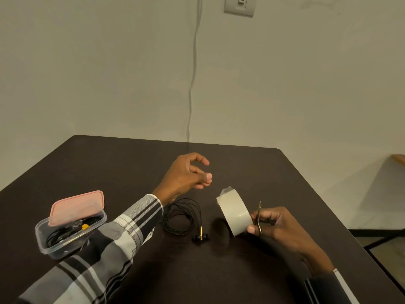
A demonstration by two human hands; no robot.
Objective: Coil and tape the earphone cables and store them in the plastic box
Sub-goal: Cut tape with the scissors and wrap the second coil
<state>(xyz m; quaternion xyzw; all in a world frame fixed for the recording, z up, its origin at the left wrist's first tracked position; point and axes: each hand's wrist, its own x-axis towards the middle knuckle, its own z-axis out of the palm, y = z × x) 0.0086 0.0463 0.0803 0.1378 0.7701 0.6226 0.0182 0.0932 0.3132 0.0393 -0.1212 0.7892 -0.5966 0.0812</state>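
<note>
Earphone cable (183, 217): black, loosely coiled on the dark table (241, 167), earbuds at its near end, between the two hands.
Tape roll (234, 212): raised off the table, loose end up.
Right hand (274, 224): grip closed round the tape roll and small scissors (259, 218).
Left hand (188, 174): above the coil, fingers loosely curled; holds nothing I can make out.
Plastic box (70, 233): far left, pink lid (76, 207) ajar, cables inside.

Head-worn view, down over table (252, 172)
</note>
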